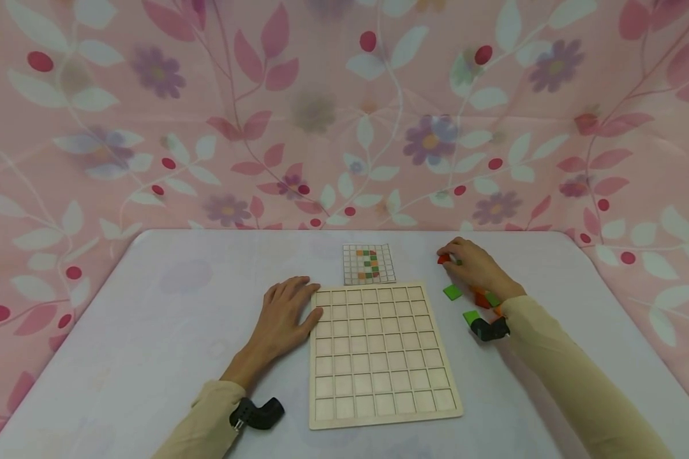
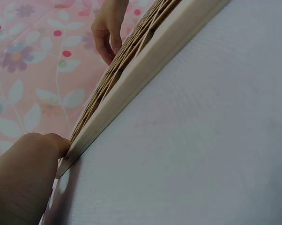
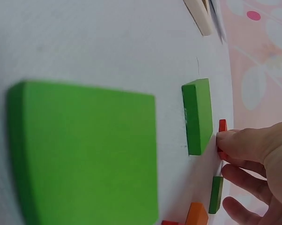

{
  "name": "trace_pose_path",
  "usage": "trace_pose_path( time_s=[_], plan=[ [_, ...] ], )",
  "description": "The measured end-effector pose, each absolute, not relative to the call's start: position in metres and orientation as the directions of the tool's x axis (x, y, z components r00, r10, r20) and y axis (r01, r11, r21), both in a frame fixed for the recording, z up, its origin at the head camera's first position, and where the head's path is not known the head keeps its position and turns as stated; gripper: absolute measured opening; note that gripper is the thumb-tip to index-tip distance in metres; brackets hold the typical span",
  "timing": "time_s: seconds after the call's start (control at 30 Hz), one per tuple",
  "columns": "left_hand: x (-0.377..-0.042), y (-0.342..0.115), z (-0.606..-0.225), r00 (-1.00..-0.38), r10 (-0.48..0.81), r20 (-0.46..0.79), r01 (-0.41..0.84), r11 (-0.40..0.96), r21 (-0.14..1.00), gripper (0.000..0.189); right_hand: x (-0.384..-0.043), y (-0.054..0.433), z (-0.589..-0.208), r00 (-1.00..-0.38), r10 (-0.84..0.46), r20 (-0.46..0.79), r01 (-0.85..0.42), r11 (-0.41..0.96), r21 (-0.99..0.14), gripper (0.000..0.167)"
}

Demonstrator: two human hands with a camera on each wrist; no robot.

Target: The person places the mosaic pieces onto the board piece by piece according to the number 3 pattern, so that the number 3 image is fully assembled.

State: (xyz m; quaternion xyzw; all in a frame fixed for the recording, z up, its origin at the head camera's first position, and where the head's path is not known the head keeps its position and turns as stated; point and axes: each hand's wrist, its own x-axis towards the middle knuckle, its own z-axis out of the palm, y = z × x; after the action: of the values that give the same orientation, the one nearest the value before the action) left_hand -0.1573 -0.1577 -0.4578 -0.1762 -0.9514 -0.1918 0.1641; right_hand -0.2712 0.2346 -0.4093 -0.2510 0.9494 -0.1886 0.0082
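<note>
My left hand [image 1: 285,317] rests at the upper left corner of a pale wooden grid board [image 1: 386,417], its thumb and fingertips at the edge. In the left wrist view that hand's thumb [image 2: 56,143] lies against the board's side. Beyond the board on the right, my right hand [image 1: 475,264] pinches a small red tile [image 3: 222,125] between thumb and fingers, low over the table. Near it lie green tiles [image 1: 452,292], and a few orange and red tiles [image 1: 482,299] are partly covered by the wrist.
A printed card [image 1: 350,258] with a grid of orange, green and red squares lies just beyond the board's far edge. A white cloth covers the table [image 1: 149,331]. Behind it hangs a pink floral curtain [image 1: 333,127].
</note>
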Motion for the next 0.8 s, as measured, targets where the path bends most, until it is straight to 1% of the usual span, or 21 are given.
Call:
trace_pose_path(
  time_s=[0.13,0.33,0.8],
  plan=[
    [-0.1571,-0.1580,-0.4580,-0.889,0.269,0.371,0.391,0.867,0.308,0.044,-0.2713,0.2335,-0.4077,-0.883,-0.465,0.057,-0.454,0.820,-0.349,0.027],
    [-0.1570,-0.1579,-0.4579,-0.890,0.268,0.369,0.391,0.865,0.315,0.044,-0.2725,0.2335,-0.4091,-0.888,-0.456,0.055,-0.447,0.830,-0.333,0.025],
    [-0.1562,-0.1578,-0.4573,-0.884,0.274,0.378,0.402,0.859,0.316,0.044,-0.2706,0.2337,-0.4117,-0.908,-0.415,0.057,-0.408,0.847,-0.339,0.026]
  ],
)
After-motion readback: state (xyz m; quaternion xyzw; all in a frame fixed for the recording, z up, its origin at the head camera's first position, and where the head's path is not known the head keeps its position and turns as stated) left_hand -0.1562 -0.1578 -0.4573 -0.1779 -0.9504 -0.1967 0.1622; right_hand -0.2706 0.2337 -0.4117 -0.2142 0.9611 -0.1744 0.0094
